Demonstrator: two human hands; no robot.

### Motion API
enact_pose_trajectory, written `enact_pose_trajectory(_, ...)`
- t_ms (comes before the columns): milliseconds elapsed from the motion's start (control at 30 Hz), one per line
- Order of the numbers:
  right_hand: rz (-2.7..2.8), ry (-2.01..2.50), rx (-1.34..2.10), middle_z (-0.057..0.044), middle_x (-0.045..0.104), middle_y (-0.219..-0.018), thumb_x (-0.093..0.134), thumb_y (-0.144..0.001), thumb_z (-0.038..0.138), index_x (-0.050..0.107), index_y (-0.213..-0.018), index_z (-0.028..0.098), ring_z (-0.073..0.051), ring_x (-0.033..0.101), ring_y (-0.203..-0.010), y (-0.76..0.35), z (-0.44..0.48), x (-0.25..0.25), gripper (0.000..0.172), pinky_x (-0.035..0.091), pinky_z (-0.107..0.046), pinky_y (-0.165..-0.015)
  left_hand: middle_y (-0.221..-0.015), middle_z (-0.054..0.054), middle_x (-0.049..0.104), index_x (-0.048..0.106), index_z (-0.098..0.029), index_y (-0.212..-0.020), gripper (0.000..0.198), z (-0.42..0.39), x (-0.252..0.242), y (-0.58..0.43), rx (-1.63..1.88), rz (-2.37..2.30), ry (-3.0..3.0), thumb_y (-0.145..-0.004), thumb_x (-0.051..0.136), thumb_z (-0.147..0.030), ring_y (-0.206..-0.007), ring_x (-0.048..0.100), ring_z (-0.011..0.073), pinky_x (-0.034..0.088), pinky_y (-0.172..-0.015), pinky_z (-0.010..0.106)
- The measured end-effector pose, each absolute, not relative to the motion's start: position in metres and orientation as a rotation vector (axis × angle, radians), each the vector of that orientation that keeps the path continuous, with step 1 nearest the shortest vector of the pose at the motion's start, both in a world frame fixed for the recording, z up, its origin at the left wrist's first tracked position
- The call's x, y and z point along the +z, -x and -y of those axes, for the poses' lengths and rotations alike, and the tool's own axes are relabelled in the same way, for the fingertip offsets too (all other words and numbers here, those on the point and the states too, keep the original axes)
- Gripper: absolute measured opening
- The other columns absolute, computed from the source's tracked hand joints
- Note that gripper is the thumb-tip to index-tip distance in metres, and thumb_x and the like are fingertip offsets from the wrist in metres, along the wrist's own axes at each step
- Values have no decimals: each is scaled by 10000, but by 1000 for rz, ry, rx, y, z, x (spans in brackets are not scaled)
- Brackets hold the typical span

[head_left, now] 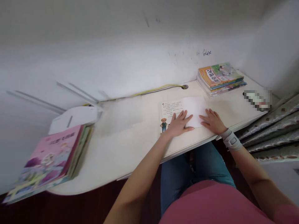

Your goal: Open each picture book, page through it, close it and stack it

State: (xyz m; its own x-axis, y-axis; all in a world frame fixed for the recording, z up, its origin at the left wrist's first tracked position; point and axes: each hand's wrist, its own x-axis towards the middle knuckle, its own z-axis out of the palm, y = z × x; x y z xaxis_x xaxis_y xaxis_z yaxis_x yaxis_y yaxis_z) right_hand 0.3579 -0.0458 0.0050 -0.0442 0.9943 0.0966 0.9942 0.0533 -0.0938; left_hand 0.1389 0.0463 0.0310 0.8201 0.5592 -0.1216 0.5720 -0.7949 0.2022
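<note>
An open book (pixel 194 107) lies flat on the white desk in front of me. Its left page carries printed text and a drawn figure in a green top; the right page looks blank white. My left hand (pixel 179 123) rests across the lower part of the left page and the fold, its fingers spread and pointing right. On the right edge of the blank page lies my right hand (pixel 213 121), fingers apart, with a light band around the wrist. Neither hand grips anything. My left hand covers part of the printed page.
A stack of books (pixel 220 76) stands at the back right, near a pixelated object (pixel 257 100). Another stack with a pink cover (pixel 53 152) sits at the left end, beside a white device (pixel 74 118). A yellow cable (pixel 154 90) runs along the wall. Patterned curtains (pixel 275 130) hang right.
</note>
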Motion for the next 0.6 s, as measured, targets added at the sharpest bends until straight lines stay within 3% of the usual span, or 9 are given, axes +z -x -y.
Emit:
enact_pose_trajectory(133,2249,2050,48,-134,338,-1515,438,-943,437,487,-1374,308,-325,271,-1401,-364,44,10,452,270,-502,-1076,-1569,147,173,308,-237,-1468,795,-33,33,-138,-42,-941,-2778,-842,303,-727,-1443,152,329,145,-1115,595)
enact_pose_trajectory(300,2379,1984,92,-136,348,-1509,428,-947,439,469,-1383,307,-312,284,-1398,-374,38,14,458,277,-523,-1066,-1557,121,242,284,-214,-1477,734,-28,26,-107,96,-1113,-2682,-896,248,-661,-1438,205,269,180,-1144,493)
enact_pose_trajectory(433,2383,1974,82,-147,358,-1501,423,-947,435,480,-1379,286,-313,299,-1392,-379,37,12,460,284,-516,-1068,-1510,215,310,306,-86,-1453,735,-26,8,-59,294,-1674,-2443,-920,255,-590,-1409,249,358,263,-1093,548)
enact_pose_trajectory(500,2357,1987,46,-149,381,-1487,432,-940,432,520,-1347,272,-323,316,-1382,-374,38,13,446,302,-525,-1056,-1466,257,366,339,-25,-1416,707,-20,2,-41,354,-1780,-2400,-936,237,-533,-1386,300,366,298,-1074,546)
enact_pose_trajectory(600,2301,1956,-122,-158,385,-1483,434,-937,429,584,-1275,233,-336,306,-1383,-347,39,20,419,281,-555,-1061,-1463,234,387,427,-43,-1365,623,-10,0,-31,343,-1813,-2453,-952,205,-453,-1376,323,356,291,-1087,529)
